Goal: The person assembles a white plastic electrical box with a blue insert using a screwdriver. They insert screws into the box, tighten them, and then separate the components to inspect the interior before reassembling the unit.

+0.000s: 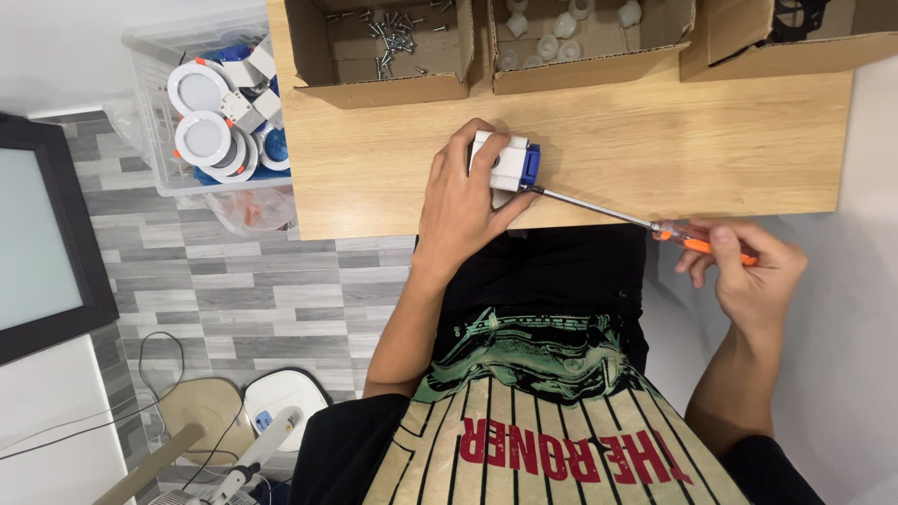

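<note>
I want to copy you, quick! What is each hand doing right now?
Left hand: closed on the white and blue box, pressing it to the table.
Right hand: closed on the screwdriver.

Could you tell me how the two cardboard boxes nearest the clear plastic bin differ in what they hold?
The left cardboard box holds loose metal screws, small, thin and scattered. The middle cardboard box holds white plastic caps, rounder, bulkier and fewer. Both boxes are open-topped and sit side by side at the far edge of the wooden table.
</note>
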